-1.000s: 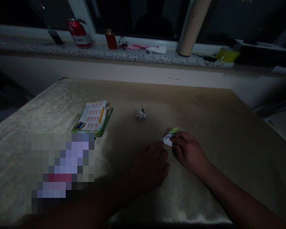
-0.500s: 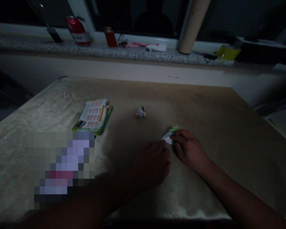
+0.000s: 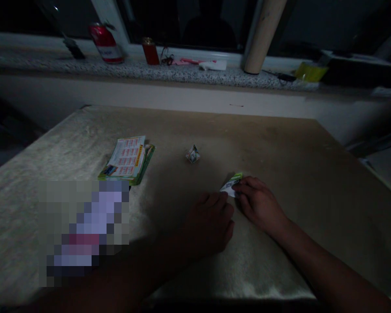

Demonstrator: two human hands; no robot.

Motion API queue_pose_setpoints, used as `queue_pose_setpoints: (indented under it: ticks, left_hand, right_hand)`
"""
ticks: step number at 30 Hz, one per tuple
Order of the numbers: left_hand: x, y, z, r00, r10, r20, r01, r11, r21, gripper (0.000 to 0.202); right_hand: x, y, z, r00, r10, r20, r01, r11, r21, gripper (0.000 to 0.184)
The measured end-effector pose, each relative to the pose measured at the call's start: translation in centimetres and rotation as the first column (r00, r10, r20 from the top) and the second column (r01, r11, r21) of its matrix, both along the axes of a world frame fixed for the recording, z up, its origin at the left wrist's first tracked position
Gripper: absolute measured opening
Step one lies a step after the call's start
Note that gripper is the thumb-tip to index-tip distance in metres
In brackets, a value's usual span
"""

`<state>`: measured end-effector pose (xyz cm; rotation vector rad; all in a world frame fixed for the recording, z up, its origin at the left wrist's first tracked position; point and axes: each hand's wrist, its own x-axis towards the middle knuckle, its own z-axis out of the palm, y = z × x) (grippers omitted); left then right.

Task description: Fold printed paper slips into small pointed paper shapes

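Observation:
My right hand rests on the table with its fingers curled over a small folded piece of paper, green and white, which pokes out beyond the fingertips. My left hand lies just beside it, fingers bent down and pressing on the near edge of the same paper. A small folded paper shape sits alone further out on the table. A stack of printed leaflets lies to the left of it.
The beige table ends at a wall with a speckled stone sill. On the sill stand a red can, a small red-brown bottle, a cardboard tube, a yellow object and scraps. A blurred-out patch covers the near left.
Hardly anything differs: both hands stay on the small paper, the left one shifted very slightly towards it. The view moved a touch.

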<state>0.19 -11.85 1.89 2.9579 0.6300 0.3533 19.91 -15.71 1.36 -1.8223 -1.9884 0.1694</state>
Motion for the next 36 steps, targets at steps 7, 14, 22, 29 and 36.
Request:
queue_pose_setpoints:
  ticks: [7, 14, 22, 29, 36]
  left_hand:
    - [-0.1, 0.0, -0.3, 1.000, -0.013, 0.010, 0.013, 1.000, 0.005, 0.025]
    - [0.0, 0.2, -0.4, 0.999, -0.041, 0.023, 0.041, 0.999, 0.010, 0.022]
    - [0.1, 0.3, 0.1, 0.995, -0.097, -0.012, 0.097, 0.995, 0.000, 0.018]
    - [0.3, 0.2, -0.6, 0.995, -0.082, 0.056, 0.080, 0.996, 0.034, 0.020]
    - [0.3, 0.1, -1.1, 0.990, -0.109, 0.086, 0.105, 0.993, 0.051, 0.017]
  right_hand:
    - [-0.1, -0.1, 0.1, 1.000, -0.011, -0.007, 0.010, 1.000, -0.029, 0.030]
    - [-0.1, 0.0, 0.2, 1.000, -0.005, -0.017, 0.004, 0.999, -0.037, 0.029]
    - [0.1, 0.1, -0.1, 1.000, -0.001, -0.018, 0.001, 1.000, -0.005, 0.029]
    - [0.2, 0.1, -0.2, 0.999, 0.006, -0.045, -0.006, 1.000, 0.004, 0.028]
    - [0.0, 0.2, -0.4, 0.998, -0.037, -0.042, 0.038, 0.999, 0.027, 0.019]
